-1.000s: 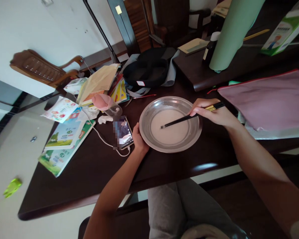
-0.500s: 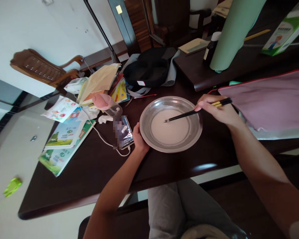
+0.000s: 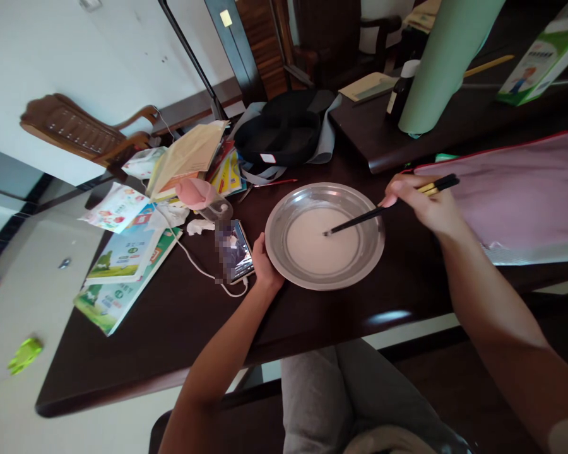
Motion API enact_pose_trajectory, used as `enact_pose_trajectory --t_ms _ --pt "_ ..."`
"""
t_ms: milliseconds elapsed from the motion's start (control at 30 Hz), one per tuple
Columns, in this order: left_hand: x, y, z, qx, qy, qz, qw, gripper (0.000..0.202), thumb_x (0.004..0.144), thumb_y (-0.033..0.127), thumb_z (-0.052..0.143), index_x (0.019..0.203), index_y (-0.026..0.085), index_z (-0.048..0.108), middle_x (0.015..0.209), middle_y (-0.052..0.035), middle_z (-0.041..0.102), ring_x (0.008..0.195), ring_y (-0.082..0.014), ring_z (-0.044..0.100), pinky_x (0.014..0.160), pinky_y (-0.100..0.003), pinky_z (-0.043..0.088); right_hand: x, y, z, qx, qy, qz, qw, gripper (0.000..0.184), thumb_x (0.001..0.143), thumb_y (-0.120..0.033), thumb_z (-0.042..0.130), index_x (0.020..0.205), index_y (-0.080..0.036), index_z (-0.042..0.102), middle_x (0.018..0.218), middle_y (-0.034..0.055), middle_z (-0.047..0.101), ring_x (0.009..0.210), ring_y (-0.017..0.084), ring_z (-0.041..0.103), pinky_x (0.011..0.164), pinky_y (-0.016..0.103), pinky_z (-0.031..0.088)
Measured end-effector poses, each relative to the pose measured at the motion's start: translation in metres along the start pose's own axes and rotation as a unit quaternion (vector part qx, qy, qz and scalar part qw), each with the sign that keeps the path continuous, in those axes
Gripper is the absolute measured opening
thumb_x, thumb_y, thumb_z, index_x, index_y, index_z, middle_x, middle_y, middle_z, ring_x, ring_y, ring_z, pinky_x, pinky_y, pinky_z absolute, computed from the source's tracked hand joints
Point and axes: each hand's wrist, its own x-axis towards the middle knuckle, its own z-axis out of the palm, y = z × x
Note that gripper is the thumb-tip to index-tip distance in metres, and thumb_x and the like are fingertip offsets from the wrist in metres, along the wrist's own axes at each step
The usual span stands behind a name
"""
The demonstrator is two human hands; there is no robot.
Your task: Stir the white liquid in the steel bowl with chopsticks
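Note:
A round metal plate holding pale whitish liquid sits on the dark table in front of me. My right hand is closed around a pair of black chopsticks with yellow ends; their tips dip into the liquid right of the plate's middle. My left hand presses against the plate's left rim, fingers curled on the edge. A phone with a lit screen lies just left of that hand.
Books and leaflets clutter the table's left side, with a white cable and a pink object. A black bag lies behind the plate. A pink zip pouch lies right. A green roll and bottle stand beyond.
My right hand has drawn back to the right and the chopstick tips have slid from the plate's left part toward its right. My left hand has stayed on the rim.

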Motion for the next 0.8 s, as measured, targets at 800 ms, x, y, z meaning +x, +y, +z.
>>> enact_pose_trajectory --t_ms 800 --pt "-0.0007 0.0011 0.0002 -0.004 -0.009 -0.012 1.000 0.026 0.081 0.041 0.067 0.066 0.021 0.070 0.066 -0.0028 0.072 0.076 -0.0240 0.072 0.086 -0.037 0.056 0.0016 0.0012 0.0031 -0.006 -0.008 0.001 1.000 0.039 0.094 -0.052 0.066 0.069 -0.023 0.075 0.071 0.0026 0.069 0.071 0.018 0.063 0.073 0.033 0.044"
